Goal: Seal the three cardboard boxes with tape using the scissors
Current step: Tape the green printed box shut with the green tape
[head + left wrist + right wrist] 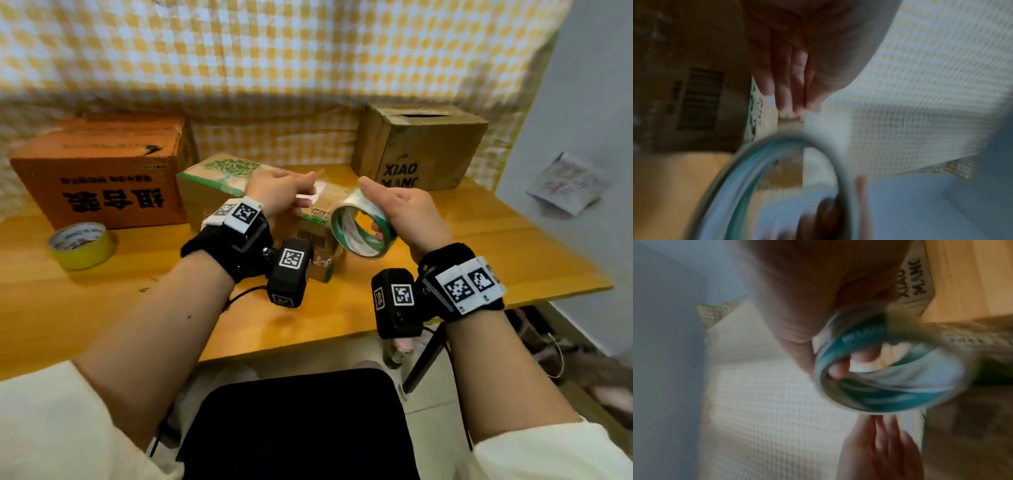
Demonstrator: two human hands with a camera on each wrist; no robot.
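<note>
A: Right hand (407, 212) first, from the head view: fingers hooked through the core of the clear tape roll (361, 228), thumb on its outer face, holding it up over the table (479, 246). I'd guess that grip lets the roll turn as tape comes off.

B: And the left hand (277, 192)?

A: Fingertips drawn together at a pale strip just left of the roll, likely pinching the free end. Both hands hover above the green-printed box (219, 181), probably the one being sealed. The orange box (102, 178) sits back left, the brown box (418, 147) back right with a slot open in its top. A yellow tape roll (80, 245) lies unused on the left. No scissors visible.

B: Left wrist view?

A: Blurred. The fingers (785, 84) lie close together, pointing at the roll's rim (748, 170); the pinch itself can't be made out.

B: Right wrist?

A: Also blurred, but two fingertips (840, 369) show inside the roll (890, 369), which has a teal and white printed core under glossy clear tape.
</note>
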